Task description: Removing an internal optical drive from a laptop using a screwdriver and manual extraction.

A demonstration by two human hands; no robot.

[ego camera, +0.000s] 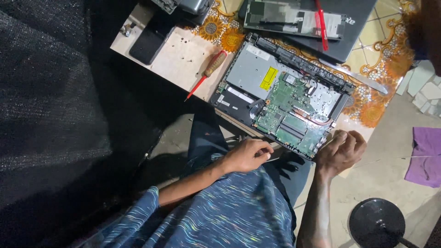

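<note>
An opened laptop base [241, 102] lies on the table's near edge, showing a green circuit board [294, 108] and a silver drive [250, 69] with a yellow sticker. My left hand [245, 156] is curled just below the laptop's near edge and pinches a small thin tool [274, 159]. My right hand [341, 150] grips the laptop's near right corner with its fingers bent over the edge. A red-handled screwdriver [209, 71] lies on the table left of the laptop, away from both hands.
A second dark laptop [353, 32] at the back carries a silver panel [275, 18] and a red tool [321, 23]. A black flat device [149, 41] lies at the table's left. Purple cloth [425, 156] and a black round base [376, 222] are on the floor.
</note>
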